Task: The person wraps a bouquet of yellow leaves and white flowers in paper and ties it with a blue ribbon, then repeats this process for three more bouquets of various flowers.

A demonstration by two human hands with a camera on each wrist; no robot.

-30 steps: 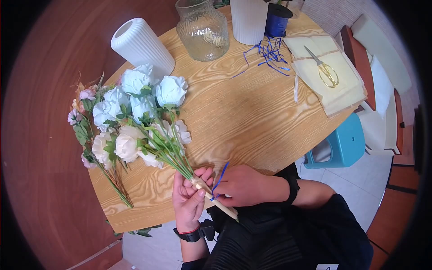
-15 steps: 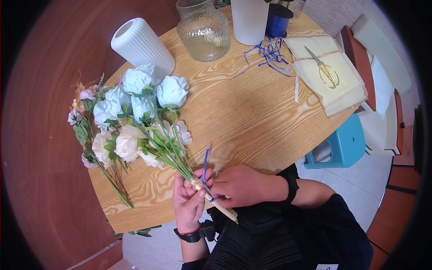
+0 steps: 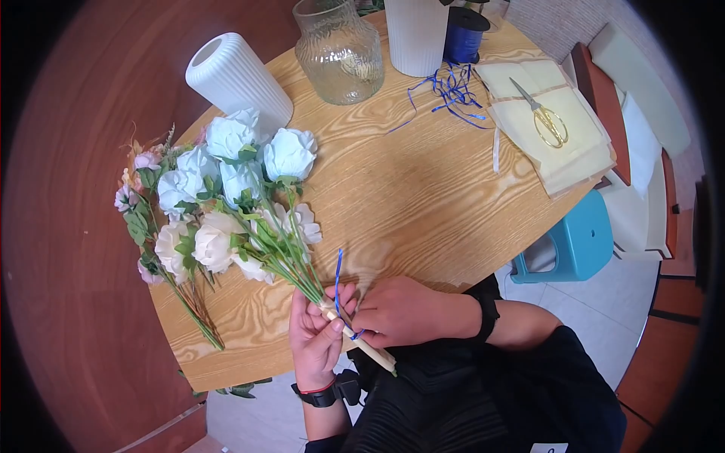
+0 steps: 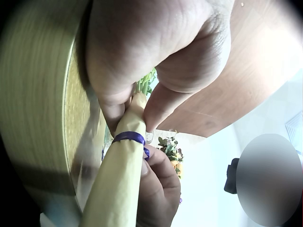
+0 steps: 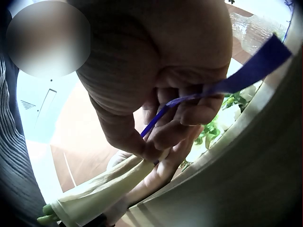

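In the head view, my left hand (image 3: 317,343) grips a bouquet's stems, wrapped in cream paper (image 3: 372,355), at the table's front edge. Pale blue roses (image 3: 291,155) and cream flowers (image 3: 217,241) fan out above them on the table. A blue ribbon (image 4: 130,136) circles the wrapped stems just below my left fingers. My right hand (image 3: 411,311) pinches the ribbon beside the wrap with thumb and fingertips. From there the ribbon's loose end (image 5: 255,66) runs across the right fingers and sticks up.
Pink artificial flowers (image 3: 147,160) lie at the left. A tilted white vase (image 3: 242,79), a glass vase (image 3: 340,64) and another white vase (image 3: 418,38) stand behind. A blue ribbon spool (image 3: 464,36), tangled ribbon (image 3: 457,90) and gold-handled scissors (image 3: 550,124) on paper sheets (image 3: 578,158) are at the right.
The ribbon's loose end has swung left and stands more upright, over the left fingers in the head view. My right hand has shifted slightly left; the left hand keeps its grip on the stems.
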